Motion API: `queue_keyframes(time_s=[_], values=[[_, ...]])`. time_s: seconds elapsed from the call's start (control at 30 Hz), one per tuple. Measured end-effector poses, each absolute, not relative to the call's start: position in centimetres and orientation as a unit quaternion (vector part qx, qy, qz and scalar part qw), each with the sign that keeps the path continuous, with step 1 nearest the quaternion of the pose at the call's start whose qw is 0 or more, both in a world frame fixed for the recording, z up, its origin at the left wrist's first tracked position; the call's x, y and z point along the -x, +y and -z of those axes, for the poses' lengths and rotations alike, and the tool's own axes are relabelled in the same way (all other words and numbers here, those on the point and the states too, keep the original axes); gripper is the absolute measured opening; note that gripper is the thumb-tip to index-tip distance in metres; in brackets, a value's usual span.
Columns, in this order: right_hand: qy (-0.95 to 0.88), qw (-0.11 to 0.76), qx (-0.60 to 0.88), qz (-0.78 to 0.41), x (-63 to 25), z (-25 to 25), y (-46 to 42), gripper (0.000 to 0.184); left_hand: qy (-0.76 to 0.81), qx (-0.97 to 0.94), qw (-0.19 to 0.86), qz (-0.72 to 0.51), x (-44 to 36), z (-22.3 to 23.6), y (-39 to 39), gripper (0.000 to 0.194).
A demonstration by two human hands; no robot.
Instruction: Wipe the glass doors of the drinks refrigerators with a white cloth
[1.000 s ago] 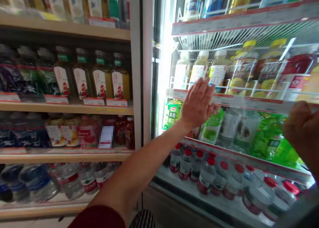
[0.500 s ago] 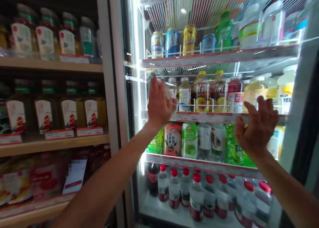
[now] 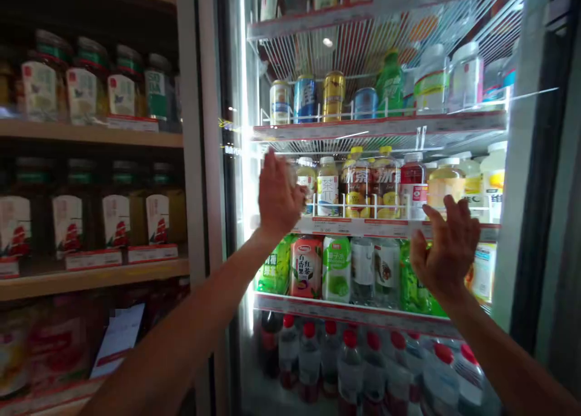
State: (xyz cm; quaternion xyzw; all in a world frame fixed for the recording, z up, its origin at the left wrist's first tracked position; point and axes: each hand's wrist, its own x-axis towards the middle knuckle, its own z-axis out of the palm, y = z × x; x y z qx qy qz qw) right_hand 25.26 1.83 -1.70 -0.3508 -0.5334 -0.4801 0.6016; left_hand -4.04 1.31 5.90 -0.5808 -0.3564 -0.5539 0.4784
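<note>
My left hand (image 3: 279,198) is raised in front of the left side of a lit drinks fridge, its fingers stretched upward and nothing visibly held. It partly covers the bottles at the left end of the middle shelf, beside a white-labelled tea bottle (image 3: 327,186). On the right, my right hand (image 3: 447,246) is up with its fingers apart and bent a little, also holding nothing. Behind it are a pale yellow drink bottle (image 3: 447,180) and green bottles (image 3: 415,277). Dark iced tea bottles (image 3: 356,183) stand between the two hands. I cannot tell whether either hand touches the shelf.
Cans (image 3: 333,95) and large bottles line the shelf above. Below are a red tea carton (image 3: 306,267), a green coconut water carton (image 3: 336,269) and several red-capped bottles (image 3: 349,367). At left, a wooden shelf (image 3: 91,134) carries juice bottles. A dark door frame (image 3: 538,192) stands at right.
The view has tilted up and shifted, so the shelves sit lower and further left in the picture. Both hands keep nearly the same pose, slightly lower and more to the left in view.
</note>
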Motion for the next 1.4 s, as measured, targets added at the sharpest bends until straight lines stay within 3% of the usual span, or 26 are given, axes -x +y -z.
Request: queue_keyframes(time_s=[0.17, 0.3, 0.4, 0.63, 0.83, 0.93, 1.07, 1.17, 1.33, 1.4], values=[[-0.549, 0.606, 0.334, 0.47, -25.4, 1.7, 1.8, 0.047, -0.237, 0.7, 0.557, 0.38, 1.1, -5.5, 0.7, 0.057], [-0.541, 0.603, 0.347, 0.472, -25.4, 1.7, 1.8, 0.045, -0.371, 0.584, 0.516, 0.505, 6.2, -7.7, 0.4, 0.059], [-0.534, 0.597, 0.36, 0.477, -25.2, 1.7, 1.8, 0.044, -0.406, 0.525, 0.489, 0.566, 5.9, -7.1, 0.5, 0.056], [-0.562, 0.596, 0.338, 0.464, -25.5, 1.7, 1.7, 0.049, -0.217, 0.698, 0.562, 0.386, -0.8, -2.1, 0.3, 0.048], [-0.547, 0.594, 0.35, 0.475, -25.3, 1.7, 1.7, 0.048, -0.388, 0.531, 0.501, 0.562, 9.5, -5.6, 0.4, 0.053], [-0.54, 0.593, 0.353, 0.482, -25.2, 1.7, 1.8, 0.047, -0.39, 0.494, 0.481, 0.611, 8.8, -4.3, 0.2, 0.052], [-0.549, 0.595, 0.349, 0.472, -25.4, 1.7, 1.8, 0.049, -0.246, 0.659, 0.54, 0.462, 3.3, -0.4, -0.3, 0.041], [-0.554, 0.592, 0.35, 0.47, -25.5, 1.8, 1.7, 0.049, -0.215, 0.701, 0.562, 0.384, 3.9, -0.1, -0.6, 0.038], [-0.545, 0.592, 0.357, 0.474, -25.3, 1.7, 1.8, 0.046, -0.366, 0.514, 0.526, 0.57, 10.7, -3.1, -0.1, 0.038], [-0.539, 0.597, 0.355, 0.476, -25.2, 1.7, 1.8, 0.046, -0.372, 0.496, 0.519, 0.588, 9.9, -2.9, 0.1, 0.039]])
